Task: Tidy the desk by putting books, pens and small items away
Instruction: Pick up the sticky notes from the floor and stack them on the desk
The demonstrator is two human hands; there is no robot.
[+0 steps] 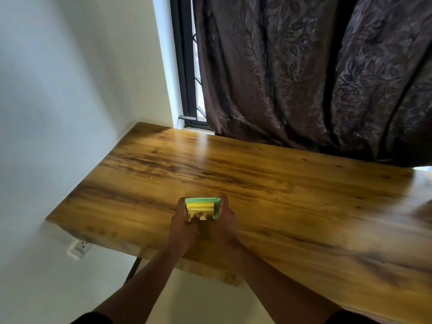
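- Sitting low over the near part of the wooden desk [268, 183], a small stack of sticky notes [201, 208] is held between both hands; its top sheets are yellow, with a green layer showing along the far edge and the right side.
- Whether the stack rests on the desk surface or is lifted just clear of it cannot be told from this angle.
- The left hand [183, 222] grips the left side of the stack, fingers curled round its edge and the thumb lying across the near yellow face.
- The right hand [225, 220] grips the right side in the same manner, fingers wrapped over the green edge and the thumb tucked in toward the middle, so the two thumbs sit close together at the near edge of the stack.
- Both forearms reach in from the bottom of the view, with a dark sleeve [92, 318] visible at the left upper arm.
- A few tiny yellow specks [152, 177] lie on the desk, well apart from the hands, toward the far left.
- The desk has a strong dark grain and its left end stands just beside a white wall [58, 101].
- A white wall socket [79, 249] sits on that wall below the desk's left corner.
- Behind the desk, a dark brown curtain [304, 73] with a leaf pattern hangs down to the far edge, beside a black window frame [183, 66].
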